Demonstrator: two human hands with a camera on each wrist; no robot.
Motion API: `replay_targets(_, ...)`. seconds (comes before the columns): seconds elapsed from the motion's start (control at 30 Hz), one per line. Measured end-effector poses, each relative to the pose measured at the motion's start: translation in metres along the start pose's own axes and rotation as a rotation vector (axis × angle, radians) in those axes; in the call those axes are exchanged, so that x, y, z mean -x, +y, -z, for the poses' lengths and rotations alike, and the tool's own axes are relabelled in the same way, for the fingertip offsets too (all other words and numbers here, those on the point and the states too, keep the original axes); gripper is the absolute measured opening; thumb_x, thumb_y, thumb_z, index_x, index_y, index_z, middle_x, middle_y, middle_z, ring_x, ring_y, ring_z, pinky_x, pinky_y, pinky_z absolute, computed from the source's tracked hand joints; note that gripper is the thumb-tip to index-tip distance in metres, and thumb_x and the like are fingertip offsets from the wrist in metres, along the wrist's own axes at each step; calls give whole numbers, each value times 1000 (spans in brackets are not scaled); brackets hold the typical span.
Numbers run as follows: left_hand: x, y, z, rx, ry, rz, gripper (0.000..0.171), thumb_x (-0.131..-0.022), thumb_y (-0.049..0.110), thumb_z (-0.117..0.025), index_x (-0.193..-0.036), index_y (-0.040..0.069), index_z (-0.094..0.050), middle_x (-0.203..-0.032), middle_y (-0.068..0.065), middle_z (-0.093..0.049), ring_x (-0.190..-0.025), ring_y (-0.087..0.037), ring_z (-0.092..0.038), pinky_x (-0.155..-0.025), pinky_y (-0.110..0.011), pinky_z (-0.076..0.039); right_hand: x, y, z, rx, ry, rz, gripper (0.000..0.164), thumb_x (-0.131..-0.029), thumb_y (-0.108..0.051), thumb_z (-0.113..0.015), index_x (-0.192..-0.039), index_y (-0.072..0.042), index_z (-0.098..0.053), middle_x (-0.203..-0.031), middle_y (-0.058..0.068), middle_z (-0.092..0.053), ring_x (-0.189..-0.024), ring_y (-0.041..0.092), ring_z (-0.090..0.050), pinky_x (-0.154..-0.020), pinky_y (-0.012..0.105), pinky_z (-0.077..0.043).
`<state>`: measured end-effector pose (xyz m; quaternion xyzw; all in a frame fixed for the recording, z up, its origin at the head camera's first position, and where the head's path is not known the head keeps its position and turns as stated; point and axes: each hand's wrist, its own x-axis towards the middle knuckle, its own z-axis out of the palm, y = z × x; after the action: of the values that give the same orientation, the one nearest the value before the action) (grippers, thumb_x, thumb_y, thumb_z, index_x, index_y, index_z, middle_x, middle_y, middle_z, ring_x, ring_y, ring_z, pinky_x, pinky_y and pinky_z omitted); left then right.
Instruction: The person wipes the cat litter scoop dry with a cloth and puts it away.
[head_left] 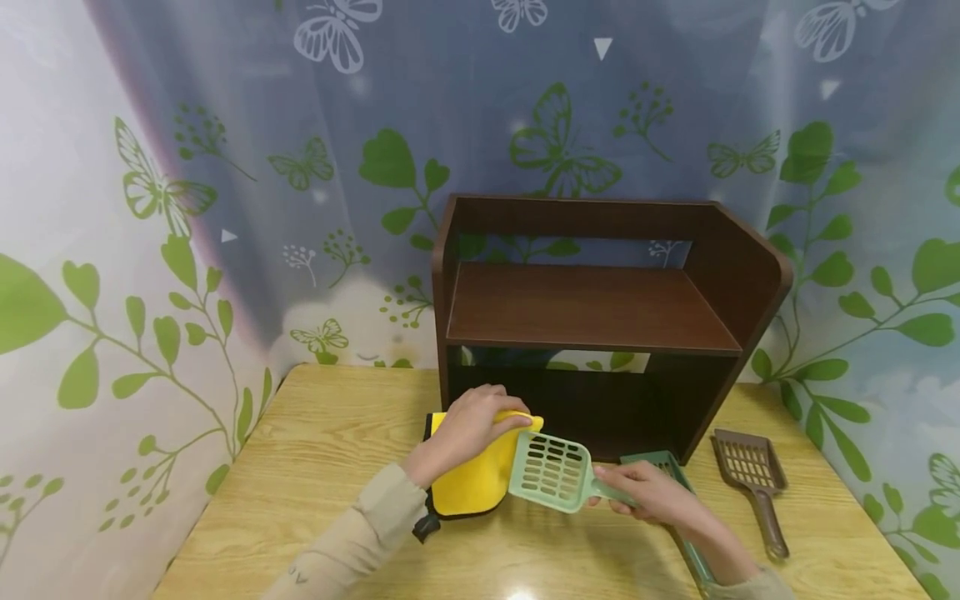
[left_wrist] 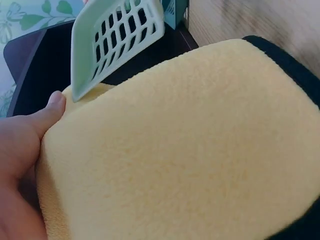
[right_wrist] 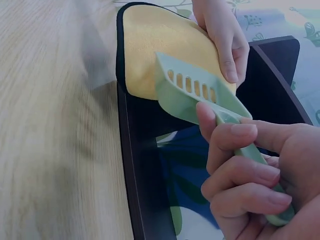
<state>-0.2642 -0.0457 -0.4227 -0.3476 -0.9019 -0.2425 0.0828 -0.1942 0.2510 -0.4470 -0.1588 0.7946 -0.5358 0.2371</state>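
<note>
My left hand (head_left: 468, 429) grips the upper edge of a yellow cloth (head_left: 472, 483) with black edging, which hangs in front of the shelf's lower opening. In the left wrist view the cloth (left_wrist: 190, 145) fills most of the picture, and the thumb lies along its side. My right hand (head_left: 652, 493) holds a pale green slotted litter scoop (head_left: 553, 473) by its handle, fingers curled round it in the right wrist view. The scoop's slotted head is beside the cloth's right edge, its rim seeming to touch the cloth.
A dark brown two-tier shelf (head_left: 592, 308) stands on the wooden table (head_left: 337, 433), just behind my hands. To the right lies a darker green scoop (head_left: 678, 472), partly hidden by my right hand. Farther right is a brown slotted scoop (head_left: 763, 504). Leaf-patterned curtains surround the table.
</note>
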Motion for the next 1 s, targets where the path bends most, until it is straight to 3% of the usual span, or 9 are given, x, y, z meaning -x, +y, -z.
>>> replay_targets(0.07,2,0,-1,21,38,26,23,-100,39,-62,-110,24,-77,-94,8,-67,-86,-14,-60,-78,-28,-49,2,2,1,-20,6,-18,51,-111,-34,-42,-118,9,-69,-72,-1,-60,-42,0,-22,-41,16,-24)
replay_targets(0.1,3,0,-2,29,58,46,23,-99,39,-62,-110,24,-77,-97,7,-69,-94,-17,-63,-84,-31,-52,2,3,1,-32,14,-40,53,-110,-38,-41,-110,7,-70,-69,-3,-57,-42,0,-22,-41,16,-24)
replay_targets(0.2,5,-1,-6,55,122,109,23,-99,39,-64,-109,23,-77,-101,3,-73,-99,-24,-66,-86,-39,-54,5,5,1,-100,56,-79,56,-110,-45,-39,-106,2,-70,-65,-6,-48,-43,1,-22,-42,17,-24)
replay_targets(0.27,6,-2,-9,65,164,153,23,-99,40,-64,-108,23,-77,-98,3,-72,-91,-22,-67,-77,-36,-55,6,7,-1,-162,90,-96,56,-109,-48,-37,-105,-2,-67,-64,-7,-44,-44,2,-24,-42,18,-25)
replay_targets(0.37,5,-2,-13,84,237,202,21,-99,39,-64,-105,23,-77,-91,3,-70,-72,-14,-59,-61,-26,-46,6,7,-6,-274,125,-88,55,-110,-49,-35,-111,-2,-64,-65,-8,-43,-46,1,-28,-44,17,-27)
replay_targets(0.53,3,4,-17,96,345,287,23,-101,36,-62,-109,17,-73,-100,-1,-73,-71,-16,-63,-58,-27,-46,1,4,-24,-468,164,-93,49,-110,-49,-33,-110,-8,-61,-67,-9,-43,-47,1,-33,-44,17,-28)
replay_targets(0.7,-1,16,-24,116,385,371,28,-104,34,-59,-115,11,-71,-105,-5,-74,-73,-21,-67,-56,-31,-49,-8,-3,-48,-565,181,-78,45,-112,-44,-29,-108,-9,-57,-67,-8,-42,-48,1,-33,-44,16,-29)
replay_targets(0.83,-3,23,-31,141,413,400,27,-106,29,-56,-118,7,-67,-101,-7,-73,-67,-20,-64,-52,-30,-46,-13,-11,-69,-626,247,-77,45,-113,-41,-24,-107,-8,-54,-67,-8,-39,-47,2,-32,-43,16,-28)
replay_targets(1.0,-3,28,-38,183,456,379,26,-108,24,-52,-120,3,-62,-95,-8,-70,-57,-13,-54,-48,-24,-40,-19,-20,-89,-660,376,-69,46,-112,-44,-23,-108,-7,-50,-68,-6,-37,-48,3,-29,-43,17,-25)
